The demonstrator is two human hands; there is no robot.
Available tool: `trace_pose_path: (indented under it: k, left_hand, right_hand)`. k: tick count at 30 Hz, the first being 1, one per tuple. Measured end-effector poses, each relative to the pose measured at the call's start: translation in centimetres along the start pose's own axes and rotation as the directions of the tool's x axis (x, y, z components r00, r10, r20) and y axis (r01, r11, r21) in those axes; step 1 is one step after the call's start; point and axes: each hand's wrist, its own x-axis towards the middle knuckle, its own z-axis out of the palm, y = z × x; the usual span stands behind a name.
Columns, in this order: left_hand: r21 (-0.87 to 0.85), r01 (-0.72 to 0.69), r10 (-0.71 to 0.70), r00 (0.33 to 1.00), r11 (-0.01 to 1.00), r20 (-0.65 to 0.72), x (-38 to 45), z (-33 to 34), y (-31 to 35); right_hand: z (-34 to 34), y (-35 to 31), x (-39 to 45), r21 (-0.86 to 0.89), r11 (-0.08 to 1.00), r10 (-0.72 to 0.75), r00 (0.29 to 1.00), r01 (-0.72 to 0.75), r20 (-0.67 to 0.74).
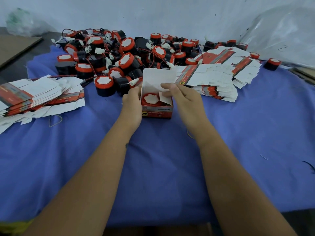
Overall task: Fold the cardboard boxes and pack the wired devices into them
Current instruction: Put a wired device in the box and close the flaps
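Observation:
A small red cardboard box [157, 112] stands on the blue cloth [153, 167] at the middle, its white lid flap upright at the back. Inside it lies one red-and-black wired device [150, 98] with a white top. My left hand [132, 103] grips the box's left wall. My right hand [180, 97] pinches the white right side flap over the opening. Behind the box lies a heap of several more wired devices [119, 55] with red wires and white plugs.
Flat unfolded boxes lie in a stack at the left [34, 97] and another at the right [219, 77]. One lone device [272, 63] sits far right. A clear plastic bag [281, 31] leans at the back right, brown cardboard [15, 46] at the far left.

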Motion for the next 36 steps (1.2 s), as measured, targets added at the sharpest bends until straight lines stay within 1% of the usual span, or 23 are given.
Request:
trace_pose_path:
  k: [2, 4, 5, 6, 7, 8, 9, 11, 12, 13, 15, 16, 17, 18, 19, 21, 23, 26, 29, 33, 36]
  left_hand:
    - [0.098, -0.032, 0.029, 0.999, 0.995, 0.031, 0.0, -0.3, -0.2]
    - [0.270, -0.141, 0.114, 0.987, 0.953, 0.113, 0.1, -0.6, -0.6]
    - [0.319, -0.195, 0.157, 0.977, 0.927, 0.143, 0.2, -0.6, -0.8]
    - [0.316, -0.241, 0.199, 0.967, 0.918, 0.159, 0.2, -0.7, -0.9]
    - [0.277, -0.283, 0.247, 0.956, 0.918, 0.157, 0.2, -0.8, -0.9]
    - [0.233, -0.316, 0.292, 0.947, 0.920, 0.133, 0.3, -0.9, -0.9]
    - [0.205, -0.345, 0.330, 0.938, 0.916, 0.103, 0.3, -1.0, -0.9]
    - [0.189, -0.375, 0.370, 0.927, 0.908, 0.061, 0.2, -1.2, -0.9]
    - [0.178, -0.364, 0.362, 0.931, 0.914, 0.043, 0.1, -1.2, -0.9]
    - [0.142, -0.325, 0.325, 0.945, 0.935, 0.030, 0.0, -1.2, -0.8]
    - [0.010, -0.185, 0.185, 0.982, 0.983, 0.030, -0.1, -1.2, -0.3]
    - [-0.029, -0.120, 0.122, 0.991, 0.992, 0.052, 0.0, -1.4, 0.0]
    - [-0.011, -0.094, 0.094, 0.992, 0.996, 0.081, 0.0, -1.5, 0.2]
    - [0.061, -0.119, 0.112, 0.987, 0.991, 0.113, 0.1, -1.5, 0.2]
    - [0.151, -0.192, 0.169, 0.973, 0.970, 0.155, 0.0, -1.6, 0.1]
    - [0.303, -0.382, 0.316, 0.917, 0.873, 0.244, -0.2, -1.7, -0.4]
    - [0.375, -0.475, 0.395, 0.877, 0.796, 0.273, -0.1, -1.9, -0.8]
    - [0.420, -0.501, 0.398, 0.863, 0.757, 0.311, 0.3, -2.5, -1.1]
    - [0.397, -0.506, 0.423, 0.861, 0.766, 0.282, 0.3, -2.4, -1.2]
    - [0.221, -0.441, 0.392, 0.890, 0.870, 0.232, 0.2, -2.3, -1.0]
    - [0.101, -0.388, 0.360, 0.906, 0.916, 0.221, 0.1, -2.2, -1.0]
  right_hand:
    - [0.1, 0.4, 0.4, -0.063, 0.998, -0.011, 1.000, 0.010, -0.019]
    - [0.7, 0.5, 0.7, -0.075, 0.997, -0.027, 0.998, 0.023, -0.056]
    - [0.9, 0.5, 0.7, -0.055, 0.998, -0.043, 0.995, 0.038, -0.091]
    - [1.0, 0.6, 0.8, -0.046, 0.997, -0.071, 0.989, 0.065, -0.129]
    - [0.9, 0.7, 0.7, -0.053, 0.994, -0.101, 0.984, 0.094, -0.145]
    - [0.7, 0.7, 0.7, -0.055, 0.992, -0.120, 0.985, 0.114, -0.126]
    - [0.5, 0.9, 0.7, -0.062, 0.991, -0.123, 0.989, 0.118, -0.079]
    - [0.2, 1.1, 0.7, -0.101, 0.993, -0.068, 0.998, 0.067, 0.002]
    - [0.1, 1.2, 0.6, -0.079, 0.997, -0.026, 1.000, 0.027, 0.009]
    - [-0.1, 1.2, 0.5, -0.006, 1.000, 0.026, 1.000, -0.025, 0.016]
    - [-0.5, 1.0, 0.4, 0.201, 0.972, 0.112, 0.992, -0.123, 0.064]
    - [-0.9, 1.1, 0.4, 0.270, 0.952, 0.123, 0.988, -0.145, 0.096]
    - [-1.1, 1.1, 0.4, 0.293, 0.944, 0.119, 0.984, -0.153, 0.131]
    - [-1.3, 1.2, 0.3, 0.250, 0.958, 0.100, 0.981, -0.140, 0.168]
    - [-1.4, 1.3, 0.3, 0.137, 0.985, 0.072, 0.977, -0.101, 0.199]
    - [-1.3, 1.7, 0.4, -0.081, 0.997, 0.023, 0.969, -0.003, 0.245]
    - [-1.1, 2.1, 0.5, -0.152, 0.988, 0.004, 0.973, 0.032, 0.233]
    - [-0.9, 2.5, 0.7, -0.200, 0.978, -0.028, 0.985, 0.062, 0.170]
    - [-0.8, 2.7, 0.9, -0.191, 0.979, -0.039, 0.989, 0.066, 0.144]
    - [-0.7, 2.7, 0.9, -0.104, 0.994, -0.002, 0.993, 0.015, 0.119]
    - [-0.7, 2.6, 0.9, -0.081, 0.997, -0.002, 0.994, 0.011, 0.110]
